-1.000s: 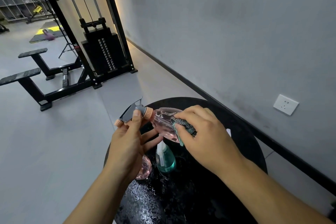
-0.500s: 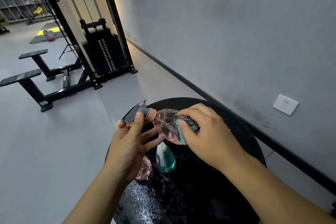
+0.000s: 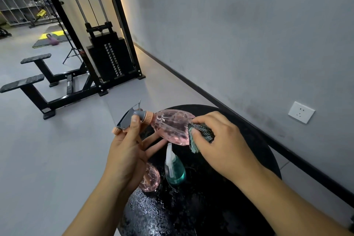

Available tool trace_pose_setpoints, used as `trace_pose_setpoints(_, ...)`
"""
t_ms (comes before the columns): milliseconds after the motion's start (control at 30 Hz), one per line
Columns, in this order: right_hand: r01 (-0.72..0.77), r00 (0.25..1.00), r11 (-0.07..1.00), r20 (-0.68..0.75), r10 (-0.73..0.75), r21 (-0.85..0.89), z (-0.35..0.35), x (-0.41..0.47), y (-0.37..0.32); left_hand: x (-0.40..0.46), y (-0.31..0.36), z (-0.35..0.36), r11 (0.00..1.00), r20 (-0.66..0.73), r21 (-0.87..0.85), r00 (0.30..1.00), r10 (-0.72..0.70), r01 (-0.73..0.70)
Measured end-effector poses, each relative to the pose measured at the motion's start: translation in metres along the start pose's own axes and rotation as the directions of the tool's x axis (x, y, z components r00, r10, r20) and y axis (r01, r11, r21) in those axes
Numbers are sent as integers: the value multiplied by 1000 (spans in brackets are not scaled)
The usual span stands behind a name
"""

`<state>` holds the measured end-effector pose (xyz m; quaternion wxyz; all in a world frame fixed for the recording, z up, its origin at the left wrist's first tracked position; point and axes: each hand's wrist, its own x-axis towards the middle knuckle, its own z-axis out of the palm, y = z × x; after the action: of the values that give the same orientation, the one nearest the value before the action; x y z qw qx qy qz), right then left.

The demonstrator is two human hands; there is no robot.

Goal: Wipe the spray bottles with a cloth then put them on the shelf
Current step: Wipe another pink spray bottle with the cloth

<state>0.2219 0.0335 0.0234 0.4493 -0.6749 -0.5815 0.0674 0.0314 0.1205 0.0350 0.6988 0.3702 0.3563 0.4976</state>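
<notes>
Above the bench (image 3: 264, 151), the cloth (image 3: 201, 134) gripped in right hand (image 3: 220, 145) fingers has slid toward the base of the pink bottle (image 3: 170, 126); left hand (image 3: 126, 155) still grips its nozzle

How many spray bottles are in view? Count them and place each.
3. A pink bottle is held sideways over the table by the left hand. A teal bottle stands on the table. Another pink bottle stands beside it, partly hidden by the left hand.

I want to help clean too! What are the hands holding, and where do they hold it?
The left hand grips the pink spray bottle by its grey spray head. The right hand pinches the cloth against the bottle's body.
</notes>
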Motion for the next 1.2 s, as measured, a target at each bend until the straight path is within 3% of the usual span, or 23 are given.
trace_pose_setpoints(233, 18, 998, 999, 67, -15, -46, 3, -5, -5, -1, -2, -2, 999, 36, 10, 999, -32, 31)
trace_pose_setpoints(367, -17, 1000, 999, 12, 16, 29, 0, -1, -1, 1, 1, -6, 1000, 69, 6, 997, -18, 18)
trace_pose_setpoints(667, 92, 989, 994, 124, -84, -57, 5, 3, -14, -5, -16, -6, 980, 200, 196, 980, -22, -18)
trace_pose_setpoints(867, -9, 997, 1000, 82, 11, -13, -1, 6, -6, -4, -10, -5, 989, 168, 133, 985, 43, -66)
trace_pose_setpoints(1033, 43, 990, 998, 133, -37, -43, 3, 5, -10, -5, -14, -2, 978, 197, 199, 980, 13, -53)
trace_pose_setpoints(1200, -7, 994, 999, 113, 11, -35, 0, 5, -4, -4, -13, -5, 980, 169, 180, 984, 49, -80)
